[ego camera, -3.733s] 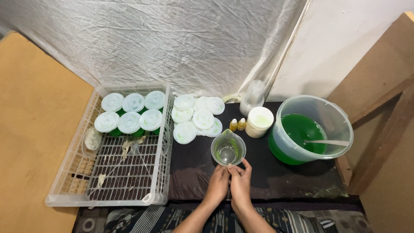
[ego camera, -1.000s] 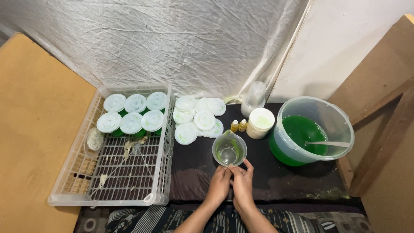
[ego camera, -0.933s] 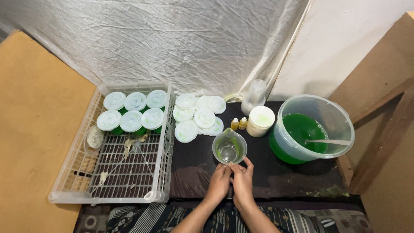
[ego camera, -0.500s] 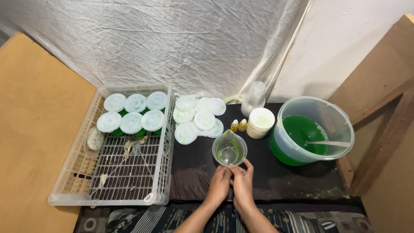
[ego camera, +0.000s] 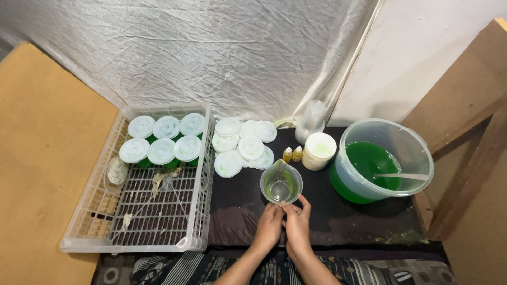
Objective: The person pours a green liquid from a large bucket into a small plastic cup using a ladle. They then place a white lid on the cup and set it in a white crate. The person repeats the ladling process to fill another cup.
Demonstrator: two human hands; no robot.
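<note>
At the near edge, a patterned cloth (ego camera: 274, 269) lies under the person's forearms. Both hands are on the dark bench (ego camera: 237, 211), pressed together just near of a small clear jug (ego camera: 281, 183). The left hand (ego camera: 269, 227) and the right hand (ego camera: 297, 226) touch each other, their fingertips pinched around something small at the jug's near rim; it may be a tiny cap or dropper, but it is too small to tell. The grip of each hand is closed on that small item, with the right index finger (ego camera: 304, 201) raised a little beside the jug. The jug stands upright at the middle of the bench and looks to hold only a thin layer of clear liquid.

To the left, a white plastic crate (ego camera: 90, 232) rests on the bench, its near half bare mesh, with six lidded cups (ego camera: 161, 141) of green liquid in two rows at its far end. Just right of the crate, a loose pile of white lids (ego camera: 244, 146) lies on the bench. Beyond the jug stand two small yellow bottles (ego camera: 292, 154), a cream tub (ego camera: 319, 151) beside them, and a clear plastic bottle (ego camera: 310, 122) farther back. At the right, a big clear bucket (ego camera: 417, 153) holds green liquid with a stirring stick (ego camera: 404, 177) resting in it. A crinkled white sheet (ego camera: 222, 53) covers the far wall.
</note>
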